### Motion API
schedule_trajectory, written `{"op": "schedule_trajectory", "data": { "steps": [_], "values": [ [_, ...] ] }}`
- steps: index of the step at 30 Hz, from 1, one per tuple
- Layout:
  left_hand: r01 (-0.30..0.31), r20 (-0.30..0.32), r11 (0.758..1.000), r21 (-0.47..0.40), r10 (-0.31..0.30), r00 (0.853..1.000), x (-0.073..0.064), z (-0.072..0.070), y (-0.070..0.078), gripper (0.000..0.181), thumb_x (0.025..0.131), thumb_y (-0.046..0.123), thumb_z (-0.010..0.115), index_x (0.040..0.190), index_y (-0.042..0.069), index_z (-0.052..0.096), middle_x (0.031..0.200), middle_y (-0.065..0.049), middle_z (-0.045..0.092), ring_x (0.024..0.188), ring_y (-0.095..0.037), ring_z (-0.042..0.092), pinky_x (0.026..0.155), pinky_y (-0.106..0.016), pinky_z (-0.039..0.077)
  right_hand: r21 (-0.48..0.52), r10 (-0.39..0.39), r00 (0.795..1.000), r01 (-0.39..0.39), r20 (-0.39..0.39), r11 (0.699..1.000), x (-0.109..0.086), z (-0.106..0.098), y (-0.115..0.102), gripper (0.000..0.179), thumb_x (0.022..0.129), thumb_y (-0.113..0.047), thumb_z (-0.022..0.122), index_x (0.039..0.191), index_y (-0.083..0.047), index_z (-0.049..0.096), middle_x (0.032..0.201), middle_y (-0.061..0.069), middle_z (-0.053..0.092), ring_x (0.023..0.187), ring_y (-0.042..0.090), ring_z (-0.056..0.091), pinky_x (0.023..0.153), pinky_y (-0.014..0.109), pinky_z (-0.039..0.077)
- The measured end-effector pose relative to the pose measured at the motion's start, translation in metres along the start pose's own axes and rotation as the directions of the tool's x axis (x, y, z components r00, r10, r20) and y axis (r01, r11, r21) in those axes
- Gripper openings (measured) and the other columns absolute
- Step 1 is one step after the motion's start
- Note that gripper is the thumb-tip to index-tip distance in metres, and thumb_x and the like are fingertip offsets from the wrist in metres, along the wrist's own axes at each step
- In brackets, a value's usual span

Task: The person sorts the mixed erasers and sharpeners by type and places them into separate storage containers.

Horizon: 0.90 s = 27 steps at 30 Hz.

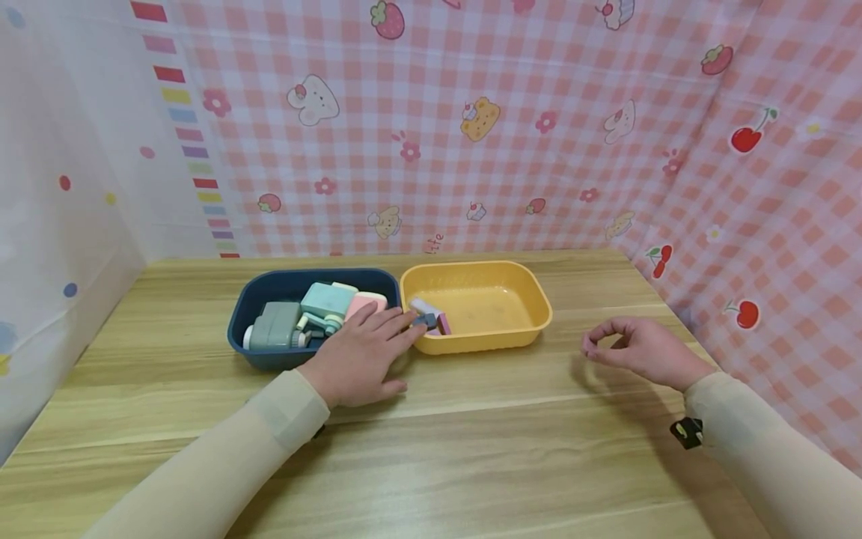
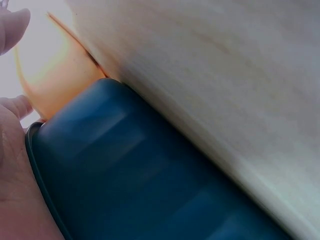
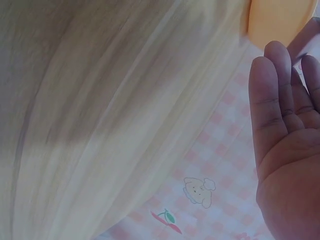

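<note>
My left hand (image 1: pixel 367 352) lies over the near right rim of the dark blue bin (image 1: pixel 245 307), its fingers straight and reaching to the yellow bin's left corner. Its thumb stands apart from the fingers. Beside the fingertips, inside the yellow bin (image 1: pixel 485 344), are a few small blocks: a dark blue block (image 1: pixel 427 320), a purple block (image 1: pixel 444 324) and a pale lilac one (image 1: pixel 424 306). To the right of the yellow bin, above the table, my right hand (image 1: pixel 646 350) pinches a small pink block (image 1: pixel 589 346) between thumb and forefinger. Fingers partly hide that block.
Inside the blue bin sit a grey-green bottle-shaped toy (image 1: pixel 274 326), a mint-coloured box-like toy (image 1: pixel 328 299) and a pink piece (image 1: pixel 367 302). Both bins stand side by side on the wooden table (image 1: pixel 471 449). A checked pink cloth (image 1: pixel 438 112) hangs behind and at the right.
</note>
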<state>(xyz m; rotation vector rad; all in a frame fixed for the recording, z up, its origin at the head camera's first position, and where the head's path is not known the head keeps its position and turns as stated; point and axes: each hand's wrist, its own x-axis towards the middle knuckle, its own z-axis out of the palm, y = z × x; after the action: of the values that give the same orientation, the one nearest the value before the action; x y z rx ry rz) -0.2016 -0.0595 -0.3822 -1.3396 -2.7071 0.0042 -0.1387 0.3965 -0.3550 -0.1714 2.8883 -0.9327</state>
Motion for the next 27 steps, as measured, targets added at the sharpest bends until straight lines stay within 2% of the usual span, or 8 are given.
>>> {"op": "schedule_trajectory", "data": {
  "steps": [5,14,27],
  "values": [
    [0.0,-0.002,1.0,0.003,0.0,1.0,0.0,-0.0005,0.0003,0.087,0.093,0.06,0.071,0.164,0.021,0.039,0.169,-0.006,0.041,0.157,-0.029,0.036,0.132,-0.056,0.02,0.004,0.017,1.0,-0.017,-0.001,1.0,0.001,-0.0004,0.0002,0.029,0.094,-0.035,0.08,0.114,-0.014,0.077,0.118,0.009,0.078,0.079,0.014,0.072,0.065,0.024,0.051],
    [-0.001,-0.002,1.0,-0.003,0.001,1.0,-0.0003,-0.0004,0.0002,0.088,0.093,0.06,0.071,0.164,0.021,0.039,0.169,-0.006,0.041,0.158,-0.029,0.035,0.132,-0.056,0.02,0.01,0.034,0.999,-0.034,0.001,0.999,0.0023,-0.0011,-0.0015,0.032,0.094,-0.04,0.08,0.114,-0.015,0.077,0.114,0.007,0.08,0.083,0.019,0.073,0.067,0.025,0.053],
    [0.003,0.002,1.0,-0.002,-0.003,1.0,-0.0001,-0.0002,0.0008,0.088,0.093,0.06,0.071,0.164,0.021,0.039,0.169,-0.005,0.04,0.158,-0.029,0.035,0.132,-0.055,0.019,0.061,0.006,1.0,-0.005,-0.011,0.998,0.0028,-0.0019,-0.0035,0.028,0.096,-0.035,0.078,0.114,-0.014,0.077,0.117,0.009,0.077,0.088,0.02,0.075,0.071,0.024,0.056]
  ]
}}
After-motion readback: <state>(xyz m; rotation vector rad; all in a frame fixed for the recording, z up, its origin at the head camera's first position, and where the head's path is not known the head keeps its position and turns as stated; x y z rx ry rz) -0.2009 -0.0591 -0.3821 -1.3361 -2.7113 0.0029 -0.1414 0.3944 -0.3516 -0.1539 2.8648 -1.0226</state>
